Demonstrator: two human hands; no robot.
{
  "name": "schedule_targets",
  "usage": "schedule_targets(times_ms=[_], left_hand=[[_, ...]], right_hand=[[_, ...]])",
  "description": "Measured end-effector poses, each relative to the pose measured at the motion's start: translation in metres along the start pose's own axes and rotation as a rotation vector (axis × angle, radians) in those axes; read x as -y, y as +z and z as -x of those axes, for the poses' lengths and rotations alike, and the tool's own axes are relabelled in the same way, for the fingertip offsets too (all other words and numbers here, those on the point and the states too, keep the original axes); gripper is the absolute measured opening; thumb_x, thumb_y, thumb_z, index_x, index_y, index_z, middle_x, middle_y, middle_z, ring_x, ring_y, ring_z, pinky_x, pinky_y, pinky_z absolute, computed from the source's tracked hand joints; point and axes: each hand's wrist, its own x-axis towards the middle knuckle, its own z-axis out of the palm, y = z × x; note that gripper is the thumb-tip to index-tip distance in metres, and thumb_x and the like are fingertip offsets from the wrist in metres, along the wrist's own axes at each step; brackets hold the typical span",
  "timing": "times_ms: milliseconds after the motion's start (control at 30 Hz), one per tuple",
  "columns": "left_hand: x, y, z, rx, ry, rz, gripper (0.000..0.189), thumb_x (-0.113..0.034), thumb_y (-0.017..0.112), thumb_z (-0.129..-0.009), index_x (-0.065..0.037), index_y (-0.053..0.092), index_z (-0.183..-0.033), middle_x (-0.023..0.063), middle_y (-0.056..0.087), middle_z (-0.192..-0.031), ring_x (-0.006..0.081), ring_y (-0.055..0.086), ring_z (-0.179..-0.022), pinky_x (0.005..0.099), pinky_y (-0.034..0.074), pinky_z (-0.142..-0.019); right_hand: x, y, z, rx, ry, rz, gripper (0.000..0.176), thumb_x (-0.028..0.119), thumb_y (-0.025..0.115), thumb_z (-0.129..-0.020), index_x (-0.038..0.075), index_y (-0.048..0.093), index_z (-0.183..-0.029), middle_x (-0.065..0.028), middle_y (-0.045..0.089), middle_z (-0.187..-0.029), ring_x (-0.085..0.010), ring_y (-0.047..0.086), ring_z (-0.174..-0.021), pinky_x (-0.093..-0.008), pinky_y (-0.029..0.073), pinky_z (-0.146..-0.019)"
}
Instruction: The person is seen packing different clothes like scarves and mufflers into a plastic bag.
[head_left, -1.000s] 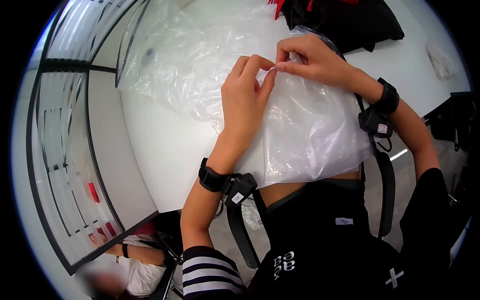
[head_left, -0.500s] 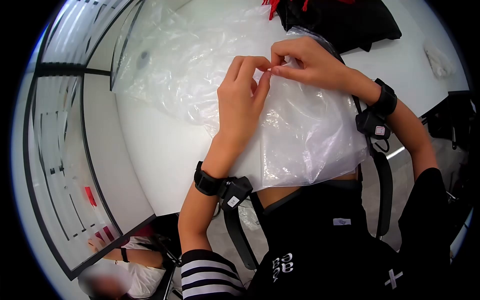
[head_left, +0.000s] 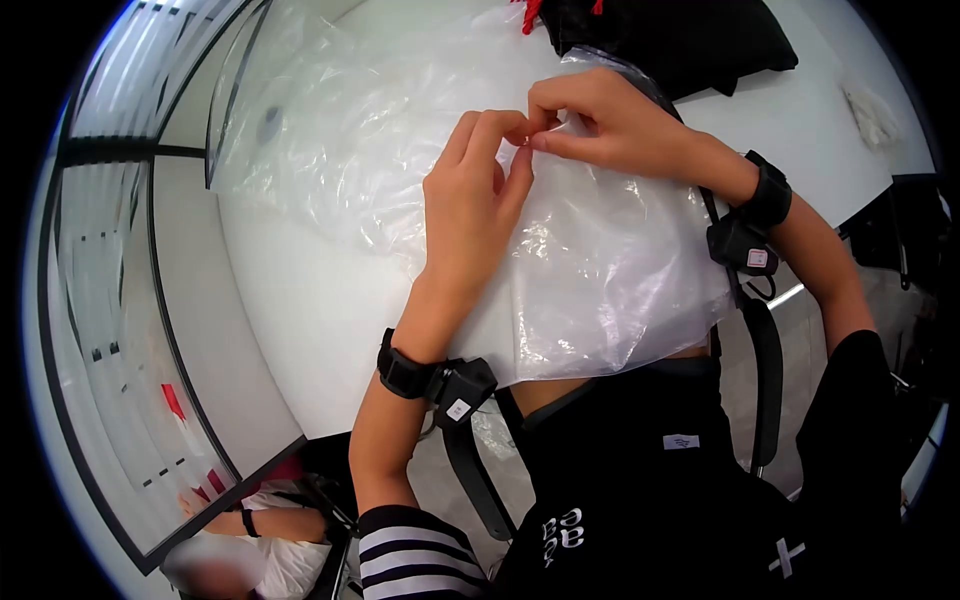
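One white table (head_left: pixel 265 345), largest. On it, clear plastic sheeting (head_left: pixel 610 280), crumpled toward 10 o'clock, flatter toward 5. Black cloth bundle (head_left: pixel 690 45) at 1 o'clock. Left hand (head_left: pixel 460 205) and right hand (head_left: pixel 625 125), thumbs and forefingers pinching small fold (head_left: pixel 526 142) near 12. Judged: sheeting light, limp, slippery, could tear if yanked; best held by edge or gathered fold.
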Motion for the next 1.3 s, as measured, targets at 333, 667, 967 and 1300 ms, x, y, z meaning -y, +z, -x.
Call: schedule_targets(times_ms=[333,667,967,1300], left_hand=[[0.001,-0.001,-0.003,-0.032,0.083,-0.006,0.015,0.004,0.062,-0.086,-0.004,0.061,-0.098,0.0051,0.063,-0.091,0.0133,0.053,-0.057,0.0261,0.043,-0.052],[0.002,0.001,-0.001,-0.010,0.060,-0.012,0.012,0.003,0.062,-0.087,-0.004,0.060,-0.096,0.0048,0.062,-0.090,0.0138,0.053,-0.056,0.0266,0.044,-0.054],[0.001,-0.001,-0.001,0.000,0.057,-0.028,0.012,0.004,0.061,-0.086,-0.003,0.060,-0.096,0.0050,0.061,-0.088,0.0134,0.051,-0.055,0.0268,0.042,-0.052],[0.005,0.001,-0.001,0.041,-0.047,0.067,0.008,0.002,0.061,-0.087,-0.002,0.059,-0.094,0.0068,0.061,-0.085,0.0133,0.051,-0.054,0.0274,0.042,-0.051]], right_hand=[[0.004,-0.003,-0.002,0.021,0.024,-0.025,0.022,0.025,0.064,-0.086,0.004,0.061,-0.089,-0.0080,0.063,-0.079,-0.0215,0.058,-0.068,-0.0325,0.043,-0.062],[-0.003,0.001,0.002,-0.038,0.038,-0.089,0.038,0.008,0.061,-0.080,0.006,0.051,-0.116,-0.0005,0.056,-0.098,-0.0058,0.038,-0.061,-0.0211,0.034,-0.054],[-0.003,0.003,0.002,-0.034,0.039,-0.102,0.035,0.008,0.059,-0.081,0.006,0.053,-0.115,0.0002,0.057,-0.098,-0.0057,0.039,-0.060,-0.0201,0.035,-0.055],[-0.003,0.002,0.000,-0.021,0.042,-0.098,0.035,0.009,0.060,-0.080,0.006,0.054,-0.114,0.0021,0.059,-0.088,-0.0033,0.037,-0.053,-0.0202,0.031,-0.052]])
